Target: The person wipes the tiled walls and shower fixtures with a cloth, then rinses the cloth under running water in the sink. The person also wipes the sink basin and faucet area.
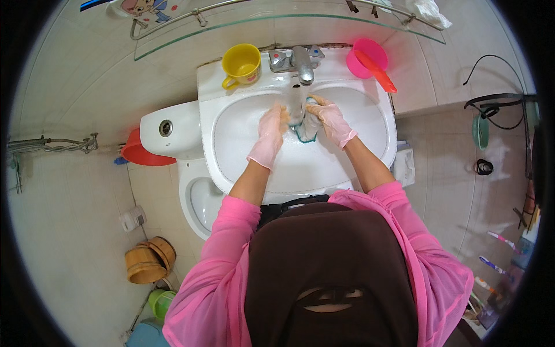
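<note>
Both my hands wear thin pale pink gloves over the white washbasin (321,173). In my right hand (333,116) is a wet whitish cloth (309,128) with a teal edge, bunched up and hanging into the bowl. Water runs from the chrome faucet (305,73) beside the cloth. My left hand (272,129) is on the other side of the stream, its fingers curled and blurred. Whether those fingers grip part of the cloth cannot be made out.
A yellow mug (242,65) stands left of the faucet. On the right rim sits a pink cup (366,52) with an orange-red handled item (378,73) across it. A glass shelf (277,16) spans the wall above. The toilet (173,130) adjoins the basin's left side.
</note>
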Tool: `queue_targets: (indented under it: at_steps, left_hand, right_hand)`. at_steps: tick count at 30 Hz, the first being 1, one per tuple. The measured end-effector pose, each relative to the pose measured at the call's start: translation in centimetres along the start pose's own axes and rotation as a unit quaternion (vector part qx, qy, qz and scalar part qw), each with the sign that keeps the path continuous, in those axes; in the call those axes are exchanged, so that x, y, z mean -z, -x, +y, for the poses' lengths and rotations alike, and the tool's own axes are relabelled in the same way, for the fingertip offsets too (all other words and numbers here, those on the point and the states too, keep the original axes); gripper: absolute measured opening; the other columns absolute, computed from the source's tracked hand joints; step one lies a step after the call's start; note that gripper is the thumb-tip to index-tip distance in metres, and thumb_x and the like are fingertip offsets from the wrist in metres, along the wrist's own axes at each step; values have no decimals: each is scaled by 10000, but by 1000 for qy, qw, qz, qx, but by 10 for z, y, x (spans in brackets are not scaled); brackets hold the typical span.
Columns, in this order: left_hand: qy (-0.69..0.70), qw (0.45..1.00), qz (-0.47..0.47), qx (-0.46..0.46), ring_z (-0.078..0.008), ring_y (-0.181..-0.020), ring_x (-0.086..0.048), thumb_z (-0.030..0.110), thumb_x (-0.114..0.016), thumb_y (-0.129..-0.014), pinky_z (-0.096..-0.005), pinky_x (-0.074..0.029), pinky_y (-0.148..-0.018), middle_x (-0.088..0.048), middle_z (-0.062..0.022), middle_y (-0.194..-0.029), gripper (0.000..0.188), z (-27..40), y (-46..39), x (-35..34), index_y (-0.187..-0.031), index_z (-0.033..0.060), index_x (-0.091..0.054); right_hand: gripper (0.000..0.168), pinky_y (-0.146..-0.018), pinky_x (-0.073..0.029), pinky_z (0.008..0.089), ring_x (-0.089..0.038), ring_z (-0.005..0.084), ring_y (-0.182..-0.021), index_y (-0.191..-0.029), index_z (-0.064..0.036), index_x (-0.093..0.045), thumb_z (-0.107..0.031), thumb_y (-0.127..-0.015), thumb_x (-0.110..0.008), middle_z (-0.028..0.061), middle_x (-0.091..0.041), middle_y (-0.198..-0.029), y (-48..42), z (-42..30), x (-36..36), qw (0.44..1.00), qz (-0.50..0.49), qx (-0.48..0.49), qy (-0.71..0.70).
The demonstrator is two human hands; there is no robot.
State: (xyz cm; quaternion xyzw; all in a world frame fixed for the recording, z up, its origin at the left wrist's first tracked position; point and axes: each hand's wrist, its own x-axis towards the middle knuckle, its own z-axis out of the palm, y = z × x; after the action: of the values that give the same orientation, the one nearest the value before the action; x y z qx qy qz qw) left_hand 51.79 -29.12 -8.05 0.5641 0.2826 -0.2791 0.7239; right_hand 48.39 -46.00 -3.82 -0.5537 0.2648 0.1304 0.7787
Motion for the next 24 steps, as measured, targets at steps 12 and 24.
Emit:
queue_targets:
  at_steps: [12, 24]
  left_hand:
    - [318, 887, -334, -2, -243, -915, -637, 465, -524, -1010, -357, -544, -804, -638, -96, -1077, 408, -85, -28, 12, -1137, 82, -582]
    - [53, 956, -275, -82, -222, -932, -640, 237, -580, -976, -382, -543, -798, -649, -81, -1031, 220, -74, -49, 22, -1102, 61, -614]
  right_hand:
    - [262, -765, -515, 347, -643, 208, -843, -1102, -59, -703, -221, -916, -614, 103, -698, -906, 58, 45, -60, 952, -64, 130, 270]
    - [262, -785, -517, 442, -660, 383, -895, -1028, -49, -655, -283, -926, -596, 236, -676, -948, 37, 64, -53, 902, -37, 188, 386]
